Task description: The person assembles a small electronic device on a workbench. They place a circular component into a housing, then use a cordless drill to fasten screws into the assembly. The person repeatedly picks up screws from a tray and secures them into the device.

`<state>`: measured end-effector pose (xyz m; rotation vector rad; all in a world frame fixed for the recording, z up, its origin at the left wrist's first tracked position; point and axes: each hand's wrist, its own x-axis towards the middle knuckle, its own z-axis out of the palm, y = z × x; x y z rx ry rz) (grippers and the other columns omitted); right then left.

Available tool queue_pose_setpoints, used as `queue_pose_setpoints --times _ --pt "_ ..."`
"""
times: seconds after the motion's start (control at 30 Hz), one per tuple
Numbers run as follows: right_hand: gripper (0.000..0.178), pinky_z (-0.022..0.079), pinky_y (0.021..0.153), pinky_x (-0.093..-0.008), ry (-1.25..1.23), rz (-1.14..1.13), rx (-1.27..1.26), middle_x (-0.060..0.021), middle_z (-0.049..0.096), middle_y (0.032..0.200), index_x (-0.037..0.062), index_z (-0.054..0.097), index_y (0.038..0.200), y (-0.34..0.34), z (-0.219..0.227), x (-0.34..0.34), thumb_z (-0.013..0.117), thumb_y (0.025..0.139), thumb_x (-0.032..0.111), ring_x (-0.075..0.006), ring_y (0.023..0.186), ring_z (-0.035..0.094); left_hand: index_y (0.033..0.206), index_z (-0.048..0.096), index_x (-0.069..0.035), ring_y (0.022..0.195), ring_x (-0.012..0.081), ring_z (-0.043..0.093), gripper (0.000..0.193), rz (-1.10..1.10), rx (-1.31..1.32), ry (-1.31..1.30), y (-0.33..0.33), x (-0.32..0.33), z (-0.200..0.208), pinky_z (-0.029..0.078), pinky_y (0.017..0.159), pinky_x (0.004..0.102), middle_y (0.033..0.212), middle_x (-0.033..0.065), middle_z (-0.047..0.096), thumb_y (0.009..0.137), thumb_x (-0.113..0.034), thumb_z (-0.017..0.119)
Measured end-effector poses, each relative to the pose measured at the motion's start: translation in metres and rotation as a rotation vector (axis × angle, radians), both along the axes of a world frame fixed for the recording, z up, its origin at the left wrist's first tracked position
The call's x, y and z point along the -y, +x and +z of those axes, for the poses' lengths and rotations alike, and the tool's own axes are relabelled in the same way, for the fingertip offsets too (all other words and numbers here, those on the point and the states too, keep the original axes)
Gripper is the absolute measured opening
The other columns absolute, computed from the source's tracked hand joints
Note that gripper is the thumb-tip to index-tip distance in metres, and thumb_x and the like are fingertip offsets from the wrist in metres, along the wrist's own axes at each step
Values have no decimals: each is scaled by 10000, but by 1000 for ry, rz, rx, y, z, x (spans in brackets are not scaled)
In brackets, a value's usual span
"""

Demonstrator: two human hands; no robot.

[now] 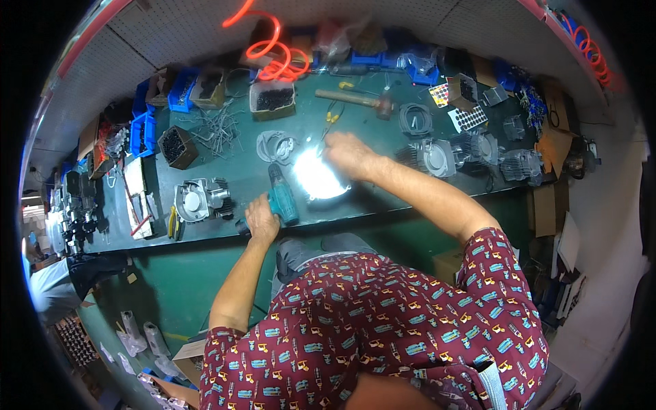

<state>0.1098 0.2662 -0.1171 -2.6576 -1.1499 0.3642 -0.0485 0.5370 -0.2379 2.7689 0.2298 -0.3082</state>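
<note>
My left hand (pixel 261 219) is wrapped around the handle of a teal cordless drill (pixel 281 199), at the table's front edge. The drill's chuck points away from me. Farther right, my right hand (pixel 350 157) reaches over the table with its fingers drawn together at the edge of a strongly glaring patch (pixel 318 176). What those fingers hold, if anything, is lost in the glare and behind the hand. Just beyond it lie yellow-handled pliers (pixel 333 117). A loose bundle of grey rings (pixel 275 146) is beside the glare, beyond the drill.
Finned metal engine parts (pixel 436 158) line the right side; another metal casting (pixel 194 201) sits left. A hammer (pixel 352 100) and a box of small black parts (pixel 272 100) are farther back. Blue bins (pixel 143 134) stand left. An orange coiled hose (pixel 279 61) hangs behind.
</note>
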Motion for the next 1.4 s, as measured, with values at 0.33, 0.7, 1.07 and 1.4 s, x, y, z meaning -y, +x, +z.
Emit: queue_pose_setpoints --times 0.33,0.7,1.07,1.4 --pt "107 447 644 -276 1289 -981 -1300 -6 601 917 90 643 990 12 -37 62 644 927 176 -127 770 527 1068 692 -42 909 348 628 230 -316 463 -329 37 40 121 514 815 428 927 141 667 839 -68 691" --pt "290 542 765 -334 575 -646 -737 -83 721 878 25 744 891 31 -22 22 813 733 258 -205 813 667 921 730 -88 847 277 746 146 -1097 315 102 96 105 179 580 689 416 889 132 744 803 -91 643" --pt "327 567 766 -348 269 -257 -592 -119 759 885 50 775 976 46 -40 0 834 684 185 -210 809 718 865 726 -107 793 230 723 127 -1490 371 253 110 100 159 568 656 371 832 79 718 818 -160 620" --pt "329 565 728 -331 279 -241 -642 -104 760 892 22 763 1001 44 -23 -2 832 715 169 -175 783 701 789 667 -114 906 190 617 103 -1677 412 64 129 89 104 518 771 330 890 19 588 792 -190 599"
